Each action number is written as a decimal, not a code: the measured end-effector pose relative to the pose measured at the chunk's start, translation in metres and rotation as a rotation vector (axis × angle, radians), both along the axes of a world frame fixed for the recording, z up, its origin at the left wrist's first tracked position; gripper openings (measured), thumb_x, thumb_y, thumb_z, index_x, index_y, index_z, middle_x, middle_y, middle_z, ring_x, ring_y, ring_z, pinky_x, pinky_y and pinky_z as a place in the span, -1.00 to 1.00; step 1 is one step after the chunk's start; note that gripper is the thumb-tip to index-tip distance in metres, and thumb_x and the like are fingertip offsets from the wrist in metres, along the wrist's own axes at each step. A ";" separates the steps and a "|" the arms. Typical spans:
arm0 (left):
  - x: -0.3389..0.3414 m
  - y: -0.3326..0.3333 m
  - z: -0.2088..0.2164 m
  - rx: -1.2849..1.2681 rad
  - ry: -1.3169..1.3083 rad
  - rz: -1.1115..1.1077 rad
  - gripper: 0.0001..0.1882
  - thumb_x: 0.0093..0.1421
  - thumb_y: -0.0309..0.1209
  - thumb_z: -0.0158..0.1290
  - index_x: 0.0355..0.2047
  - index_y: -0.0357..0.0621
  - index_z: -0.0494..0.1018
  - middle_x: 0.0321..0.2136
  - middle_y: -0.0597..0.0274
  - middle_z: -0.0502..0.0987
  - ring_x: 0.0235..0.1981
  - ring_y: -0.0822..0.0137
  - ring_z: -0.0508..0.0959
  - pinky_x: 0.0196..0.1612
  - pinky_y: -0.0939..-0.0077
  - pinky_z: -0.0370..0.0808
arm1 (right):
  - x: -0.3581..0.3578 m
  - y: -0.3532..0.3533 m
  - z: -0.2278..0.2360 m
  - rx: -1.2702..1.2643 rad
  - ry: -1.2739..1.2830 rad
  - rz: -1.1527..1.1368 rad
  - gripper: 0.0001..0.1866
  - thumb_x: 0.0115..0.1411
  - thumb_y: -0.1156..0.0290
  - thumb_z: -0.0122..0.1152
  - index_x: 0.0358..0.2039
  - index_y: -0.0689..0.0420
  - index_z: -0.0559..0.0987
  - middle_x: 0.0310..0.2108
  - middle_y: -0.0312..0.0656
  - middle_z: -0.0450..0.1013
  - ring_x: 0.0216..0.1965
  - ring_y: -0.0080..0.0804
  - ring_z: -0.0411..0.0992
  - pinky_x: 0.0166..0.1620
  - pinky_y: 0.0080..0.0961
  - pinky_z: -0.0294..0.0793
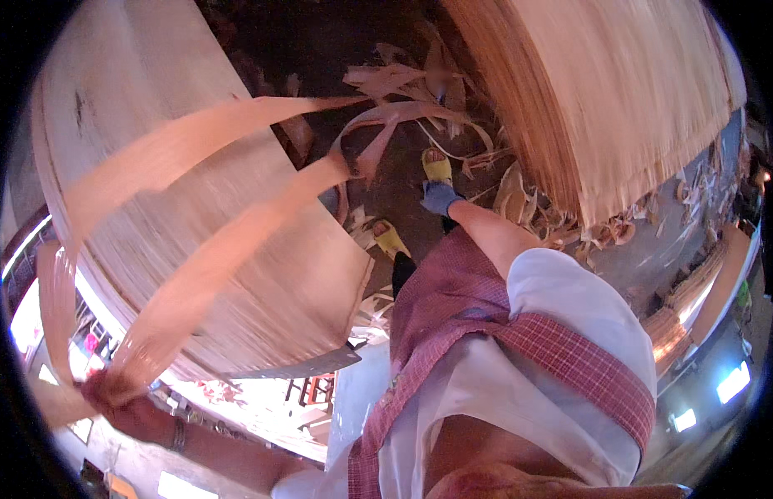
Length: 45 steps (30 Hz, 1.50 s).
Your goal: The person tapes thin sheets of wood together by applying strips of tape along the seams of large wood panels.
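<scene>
My left hand (137, 413) is stretched far out to the left and closed on long, thin wood veneer strips (191, 287). The strips bend in wide loops across a stack of large veneer sheets (262, 308), and their far ends hang down toward the floor. In front of my body, my right hand (440, 197) hangs low in a blue-grey glove, over the floor by my yellow footwear. Its fingers are too small and unclear to read, and I see nothing plainly held in it.
A second tall stack of veneer sheets (652, 100) stands at the right. Curled veneer scraps (519, 204) litter the floor around its foot, and more torn scraps (403, 79) lie between the stacks. A further wood pile (694, 303) is at the far right.
</scene>
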<state>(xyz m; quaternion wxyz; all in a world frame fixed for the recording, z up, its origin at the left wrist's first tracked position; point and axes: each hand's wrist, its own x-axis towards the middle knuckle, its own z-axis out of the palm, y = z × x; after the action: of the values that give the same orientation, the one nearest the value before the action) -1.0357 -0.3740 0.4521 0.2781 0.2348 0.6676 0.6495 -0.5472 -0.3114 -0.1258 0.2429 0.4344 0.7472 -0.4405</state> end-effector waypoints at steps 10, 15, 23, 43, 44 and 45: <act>-0.045 -0.199 0.080 -0.378 0.307 0.649 -0.46 0.27 -0.24 0.00 0.21 -0.15 0.23 -0.18 0.18 0.46 -0.25 0.28 0.49 -0.12 0.31 0.50 | -0.153 0.071 0.094 -1.213 0.480 -1.467 -0.44 0.26 -0.07 0.10 0.09 0.08 0.38 -0.09 -0.12 0.44 -0.21 -0.28 0.46 -0.24 -0.36 0.49; -0.038 -0.315 0.084 -0.457 0.344 0.887 -0.46 0.25 -0.23 0.00 0.20 -0.17 0.25 -0.16 0.16 0.45 -0.24 0.26 0.48 -0.11 0.31 0.50 | -0.304 0.152 0.164 -1.123 1.117 -1.438 -0.58 0.25 0.05 0.16 -0.08 0.12 0.47 -0.24 -0.24 0.45 -0.27 -0.44 0.42 -0.32 -0.43 0.47; -0.041 -0.471 0.056 -0.388 0.260 0.915 -0.45 0.23 -0.21 0.01 0.18 -0.19 0.27 -0.12 0.12 0.43 -0.22 0.22 0.46 -0.09 0.30 0.49 | -0.460 0.191 0.294 0.526 0.642 -0.837 -0.56 0.14 0.31 0.05 0.02 0.24 0.41 0.01 0.13 0.40 0.09 0.05 0.32 0.15 -0.23 0.29; -0.210 -0.185 0.024 -0.546 0.318 0.602 -0.26 0.23 0.12 -0.02 0.25 -0.11 0.25 -0.12 0.09 0.45 -0.41 0.33 0.46 -0.39 0.52 0.44 | -0.460 0.152 0.483 0.627 0.803 0.382 -0.67 0.22 0.41 0.02 0.01 0.06 0.48 0.06 0.01 0.37 0.11 -0.09 0.34 0.09 -0.32 0.39; -0.225 -0.206 0.038 -0.841 0.489 0.394 -0.11 0.16 0.25 -0.02 0.34 -0.02 0.12 -0.03 -0.05 0.44 -0.25 0.13 0.54 -0.28 0.32 0.52 | -0.449 0.153 0.482 0.613 0.851 0.397 -0.67 0.22 0.41 0.02 0.01 0.04 0.49 0.07 0.00 0.36 0.11 -0.09 0.34 0.09 -0.32 0.40; -0.228 -0.223 0.029 -0.960 0.680 0.570 -0.18 0.22 0.16 -0.06 0.32 -0.10 0.13 0.00 -0.09 0.43 -0.19 0.10 0.54 -0.19 0.28 0.51 | -0.431 0.159 0.474 0.578 0.904 0.351 -0.67 0.23 0.41 0.02 0.01 0.03 0.49 0.07 -0.01 0.36 0.12 -0.10 0.33 0.09 -0.33 0.40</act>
<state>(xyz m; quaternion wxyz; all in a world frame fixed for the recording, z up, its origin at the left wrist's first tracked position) -1.2641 -0.5972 0.4808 -0.0578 0.0909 0.9702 0.2169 -0.9778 -0.1524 0.3485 -0.1603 0.1206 0.9282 -0.3134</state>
